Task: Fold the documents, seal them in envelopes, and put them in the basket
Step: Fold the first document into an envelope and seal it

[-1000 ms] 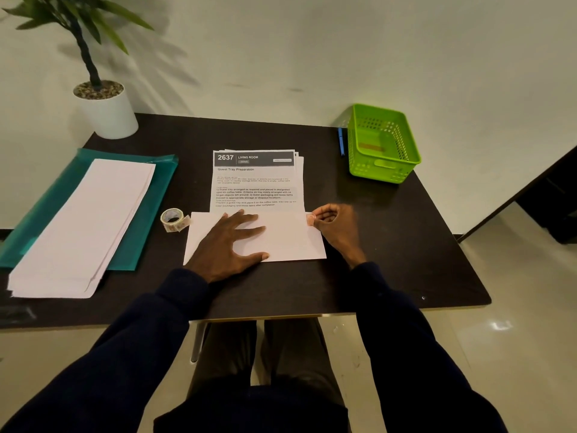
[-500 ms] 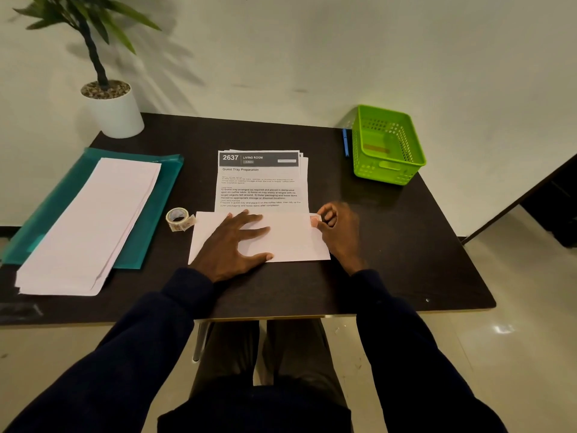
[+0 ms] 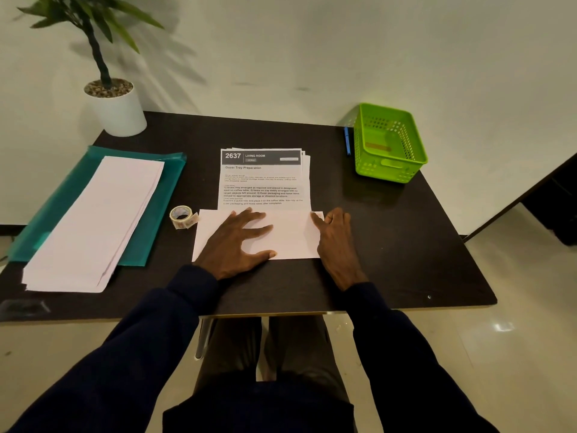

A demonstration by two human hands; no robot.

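Observation:
A small stack of printed documents (image 3: 263,179) lies in the middle of the dark table (image 3: 390,245). The near part of the top sheet is folded up, forming a blank white flap (image 3: 290,235). My left hand (image 3: 239,242) lies flat on that flap with fingers spread. My right hand (image 3: 335,235) presses fingertips on the flap's right end at the crease. A stack of white envelopes (image 3: 93,223) rests on a teal folder (image 3: 156,214) at the left. The green basket (image 3: 390,164) stands at the back right.
A roll of clear tape (image 3: 182,216) sits just left of the folded sheet. A blue pen (image 3: 347,140) lies beside the basket. A potted plant (image 3: 114,104) stands at the back left corner. The table's front edge is close to my arms.
My right hand has gone from curled fingers at the flap's upper right corner to flatter fingers pressing there. My left hand stays flat on the flap.

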